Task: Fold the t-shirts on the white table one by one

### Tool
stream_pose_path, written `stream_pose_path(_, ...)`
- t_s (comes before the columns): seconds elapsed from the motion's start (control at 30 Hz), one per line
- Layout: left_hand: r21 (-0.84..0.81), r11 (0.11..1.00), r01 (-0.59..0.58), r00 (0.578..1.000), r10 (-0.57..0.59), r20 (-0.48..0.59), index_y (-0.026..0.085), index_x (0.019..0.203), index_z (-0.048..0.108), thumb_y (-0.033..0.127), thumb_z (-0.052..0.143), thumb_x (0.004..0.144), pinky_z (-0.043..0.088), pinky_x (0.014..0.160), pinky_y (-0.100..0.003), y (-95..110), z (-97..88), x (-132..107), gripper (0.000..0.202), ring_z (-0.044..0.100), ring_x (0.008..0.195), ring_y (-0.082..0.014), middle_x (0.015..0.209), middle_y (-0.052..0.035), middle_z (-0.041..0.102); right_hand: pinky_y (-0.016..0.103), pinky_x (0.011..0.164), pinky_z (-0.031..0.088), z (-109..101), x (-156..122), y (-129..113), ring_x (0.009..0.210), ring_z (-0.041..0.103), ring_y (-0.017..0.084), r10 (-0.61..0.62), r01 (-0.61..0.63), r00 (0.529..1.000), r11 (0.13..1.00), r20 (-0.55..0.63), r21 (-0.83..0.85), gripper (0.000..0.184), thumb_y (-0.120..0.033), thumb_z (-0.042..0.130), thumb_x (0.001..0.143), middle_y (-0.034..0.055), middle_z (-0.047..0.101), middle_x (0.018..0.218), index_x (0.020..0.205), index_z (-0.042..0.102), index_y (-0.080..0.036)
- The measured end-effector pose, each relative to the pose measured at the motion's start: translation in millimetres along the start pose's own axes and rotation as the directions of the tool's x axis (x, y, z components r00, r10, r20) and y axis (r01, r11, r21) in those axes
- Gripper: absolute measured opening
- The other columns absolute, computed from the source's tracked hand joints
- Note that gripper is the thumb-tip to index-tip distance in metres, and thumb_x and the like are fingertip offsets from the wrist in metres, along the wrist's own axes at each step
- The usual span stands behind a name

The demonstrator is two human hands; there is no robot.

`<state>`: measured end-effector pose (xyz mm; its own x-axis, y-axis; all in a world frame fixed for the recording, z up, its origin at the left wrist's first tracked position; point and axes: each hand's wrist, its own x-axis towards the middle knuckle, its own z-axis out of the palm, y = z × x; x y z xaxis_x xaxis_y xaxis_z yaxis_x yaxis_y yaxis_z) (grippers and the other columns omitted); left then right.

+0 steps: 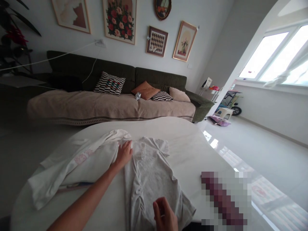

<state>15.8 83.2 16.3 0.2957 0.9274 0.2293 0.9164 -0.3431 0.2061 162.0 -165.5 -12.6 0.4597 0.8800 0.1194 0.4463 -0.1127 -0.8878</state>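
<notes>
A light grey short-sleeved T-shirt (156, 173) is spread on the white table, its left side creased in folds. My left hand (124, 152) lies flat, palm down, on cloth near the shirt's collar, where it meets a white garment (96, 160). That white garment is bunched up to the left and carries a pink print. Over the lower part of the T-shirt, my right hand (166, 215) has its fingers loosely curled in. No cloth shows between them, though part of the hand runs out of the frame.
The white oval table (187, 141) bears the clothes. A pixelated patch (222, 199) with a dark reddish strip covers its right side. Beyond it stands a green sofa (115, 65) with a beige cover and cushions. A white stool (224, 113) stands by the right wall.
</notes>
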Motion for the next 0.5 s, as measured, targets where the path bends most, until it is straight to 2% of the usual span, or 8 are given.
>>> stream_pose_path(0.1, -0.103, 0.993, 0.051, 0.998, -0.053, -0.018, 0.021, 0.131, 0.036, 0.024, 0.033, 0.087, 0.027, 0.101, -0.039, 2.6, 16.9, -56.1, 0.044, 0.032, 0.126, -0.0215, 0.137, -0.0100, 0.038, 0.019, 0.052, 0.039, 4.6, 49.8, -16.2, 0.056, 0.052, 0.010, -0.119, 0.129, 0.987, 0.987, 0.107, -0.091, 0.029, -0.039, 0.037, 0.084, -0.0009, 0.057, 0.061, 0.068, 0.051, -0.019)
stream_pose_path(0.2, -0.154, 0.987, 0.048, 0.999, -0.049, 0.002, 0.020, 0.131, 0.037, 0.026, 0.030, 0.088, 0.026, 0.103, -0.040, 1.3, 30.4, -89.0, 0.045, 0.030, 0.128, -0.0206, 0.138, -0.0088, 0.037, 0.020, 0.058, 0.039, 20.9, 104.3, -29.5, 0.059, 0.053, 0.011, -0.134, 0.172, 0.979, 0.947, 0.155, -0.269, 0.027, -0.030, 0.037, 0.084, -0.0003, 0.058, 0.061, 0.066, 0.052, -0.017)
stream_pose_path(0.27, -0.138, 0.989, 0.043, 0.999, -0.045, -0.008, 0.017, 0.130, 0.039, 0.027, 0.028, 0.088, 0.025, 0.103, -0.041, 1.4, 32.7, -94.6, 0.045, 0.030, 0.128, -0.0210, 0.137, -0.0087, 0.038, 0.022, 0.062, 0.041, 37.0, 139.8, -35.0, 0.063, 0.055, 0.012, -0.109, 0.158, 0.981, 0.930, 0.162, -0.331, 0.023, -0.026, 0.040, 0.083, 0.0015, 0.060, 0.065, 0.071, 0.056, -0.015)
stream_pose_path(0.37, -0.107, 0.994, 0.031, 0.999, -0.034, -0.029, 0.017, 0.128, 0.041, 0.025, 0.030, 0.087, 0.026, 0.103, -0.042, 4.0, 29.0, -92.1, 0.044, 0.030, 0.128, -0.0208, 0.138, -0.0074, 0.038, 0.026, 0.075, 0.043, 63.8, 183.4, -42.2, 0.080, 0.058, 0.015, -0.063, 0.116, 0.987, 0.915, 0.146, -0.388, 0.020, -0.023, 0.045, 0.082, 0.0060, 0.063, 0.081, 0.093, 0.057, -0.011)
stream_pose_path(0.43, -0.096, 0.995, 0.032, 0.999, -0.036, -0.034, 0.018, 0.128, 0.042, 0.024, 0.031, 0.086, 0.025, 0.103, -0.042, 6.4, 25.9, -90.8, 0.044, 0.029, 0.128, -0.0204, 0.139, -0.0064, 0.037, 0.032, 0.081, 0.044, 80.7, 202.2, -47.1, 0.089, 0.057, 0.016, -0.021, 0.080, 0.990, 0.900, 0.139, -0.428, 0.026, -0.025, 0.050, 0.082, 0.0066, 0.062, 0.093, 0.104, 0.053, -0.011)
stream_pose_path(0.5, -0.090, 0.995, 0.050, 0.998, -0.054, -0.039, 0.018, 0.129, 0.041, 0.023, 0.031, 0.086, 0.025, 0.103, -0.042, 8.2, 24.3, -91.3, 0.044, 0.029, 0.128, -0.0200, 0.139, -0.0061, 0.036, 0.037, 0.082, 0.045, 95.0, 212.9, -51.1, 0.092, 0.056, 0.016, 0.033, 0.038, 0.989, 0.882, 0.143, -0.469, 0.029, -0.031, 0.052, 0.082, 0.0055, 0.059, 0.101, 0.106, 0.052, -0.013)
